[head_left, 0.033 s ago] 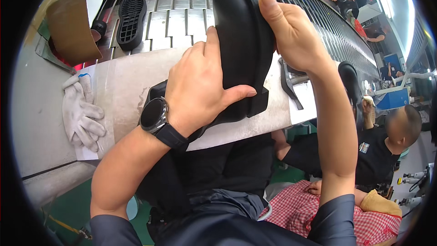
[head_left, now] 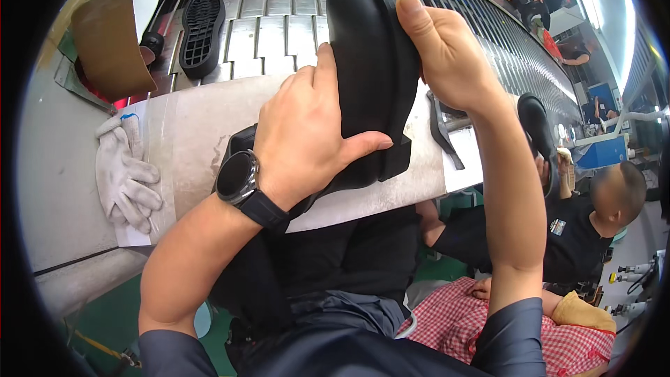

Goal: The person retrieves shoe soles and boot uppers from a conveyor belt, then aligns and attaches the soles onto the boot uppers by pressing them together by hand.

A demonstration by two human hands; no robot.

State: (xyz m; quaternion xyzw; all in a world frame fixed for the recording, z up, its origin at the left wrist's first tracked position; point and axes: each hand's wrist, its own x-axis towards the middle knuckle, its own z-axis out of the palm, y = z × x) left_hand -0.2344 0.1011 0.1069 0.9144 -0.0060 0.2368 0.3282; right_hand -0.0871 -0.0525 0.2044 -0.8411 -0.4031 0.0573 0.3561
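Footwear under inspection: a black shoe (head_left: 370,77) held clear above the near edge of the metal workbench (head_left: 188,139), its long axis running from the bench edge up toward the slatted conveyor (head_left: 279,7). Left hand (head_left: 307,132) wraps the lower, heel end, fingers curled shut around it, thumb across the side. Right hand (head_left: 447,49) clamps the upper toe end, thumb pressed on the sole rim. Both hands bear equally. White work gloves (head_left: 125,174) lie at the bench's left end; a loose black outsole (head_left: 202,28) rests on the conveyor.
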